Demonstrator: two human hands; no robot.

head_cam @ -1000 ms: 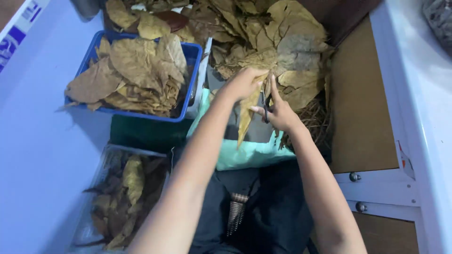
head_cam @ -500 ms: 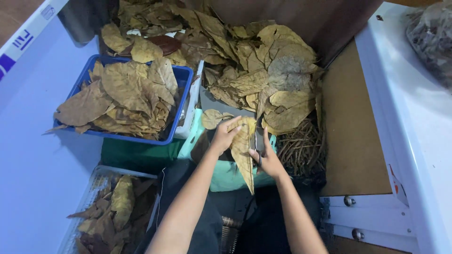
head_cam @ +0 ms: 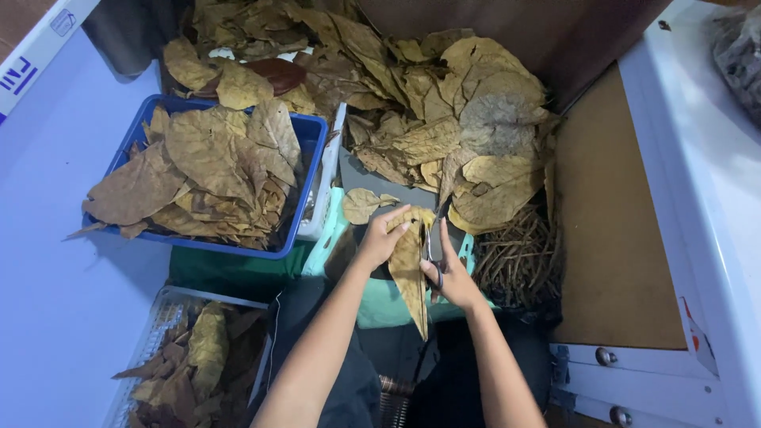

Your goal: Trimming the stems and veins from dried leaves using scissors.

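Over my lap, my left hand (head_cam: pixel 382 238) is pinched on the top edge of a long dried leaf (head_cam: pixel 410 273), fingers curled over its upper left side. It hangs point-down between my two hands, its tip dropping toward my knees. My right hand (head_cam: pixel 452 277) sits just to the leaf's right, closed around a pair of small scissors (head_cam: pixel 432 250), thumb through the lower loop. The blades run up along the leaf's right edge, touching or nearly so; I can't tell if they're parted.

Under both hands lies a teal tray (head_cam: pixel 380 305), with one loose small leaf (head_cam: pixel 361 204) just above my left hand. Beyond that, a big heap of dry brown leaves (head_cam: pixel 444 119) spreads up to the back wall. A bundle of cut stems (head_cam: pixel 519 261) lies just right of my right hand.

Off to my left, a blue basket (head_cam: pixel 305 190) is piled with flat leaves, well apart from my hands. Below it, a clear bin (head_cam: pixel 154 333) holds darker, curled leaves, near my left elbow. A white cabinet (head_cam: pixel 690 238) frames the right side.
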